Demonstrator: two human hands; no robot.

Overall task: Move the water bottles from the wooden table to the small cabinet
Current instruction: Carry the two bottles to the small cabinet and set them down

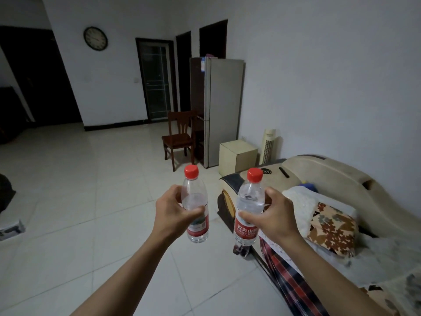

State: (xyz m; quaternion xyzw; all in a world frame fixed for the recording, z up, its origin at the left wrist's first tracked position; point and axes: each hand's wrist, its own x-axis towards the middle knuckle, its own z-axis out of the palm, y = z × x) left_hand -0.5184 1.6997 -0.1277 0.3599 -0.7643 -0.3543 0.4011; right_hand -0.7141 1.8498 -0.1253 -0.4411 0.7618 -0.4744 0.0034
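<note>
My left hand (174, 213) grips a clear water bottle (194, 197) with a red cap and red label, held upright in front of me. My right hand (272, 216) grips a second water bottle (249, 201) of the same kind, also upright and fuller. Both bottles are in the air above the tiled floor. The small cream cabinet (237, 157) stands on the floor further ahead, against the wall between the fridge and a tower fan. The wooden table is not in view.
A sofa (337, 179) with a patterned cushion (331, 229) and cloths fills the right side. A grey fridge (222, 110) and a wooden chair (178, 137) stand left of the cabinet, a tower fan (268, 145) to its right. Pale tiled floor (91, 179) stretches ahead and left.
</note>
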